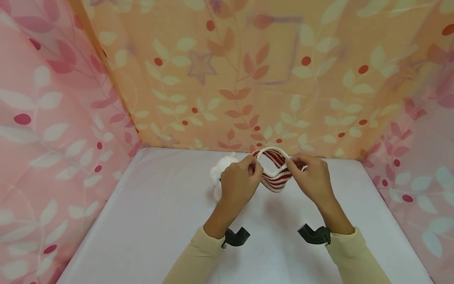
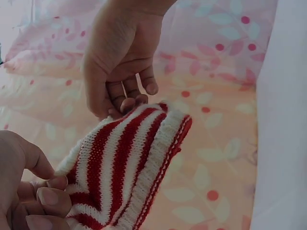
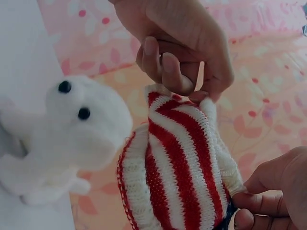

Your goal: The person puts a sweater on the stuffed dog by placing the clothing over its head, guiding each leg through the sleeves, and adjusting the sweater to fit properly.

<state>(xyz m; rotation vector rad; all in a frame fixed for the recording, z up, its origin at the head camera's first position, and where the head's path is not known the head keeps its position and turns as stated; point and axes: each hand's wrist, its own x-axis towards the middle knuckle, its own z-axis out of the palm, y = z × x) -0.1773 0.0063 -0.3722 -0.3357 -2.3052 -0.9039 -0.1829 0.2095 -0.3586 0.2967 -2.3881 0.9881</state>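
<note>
A small red-and-white striped knitted garment (image 1: 277,183) with a white ribbed edge is held up above the table, its round opening spread between both hands. My left hand (image 1: 238,178) pinches the left side of the opening's rim between thumb and fingers. On the opposite side, the right hand (image 1: 312,176) pinches the rim the same way. Stripes and ribbed hem of the garment (image 2: 122,158) show closely in the left wrist view. Behind the left hand sits a white plush toy (image 1: 219,169), partly hidden; its black eyes and nose-like bead show on the plush toy (image 3: 96,129) in the right wrist view.
A white table (image 1: 152,221) lies under the hands. An orange leaf-patterned cloth (image 1: 227,90) hangs behind it, with pink patterned cloths (image 1: 46,130) at the sides. Each wrist wears a black camera mount (image 1: 237,237).
</note>
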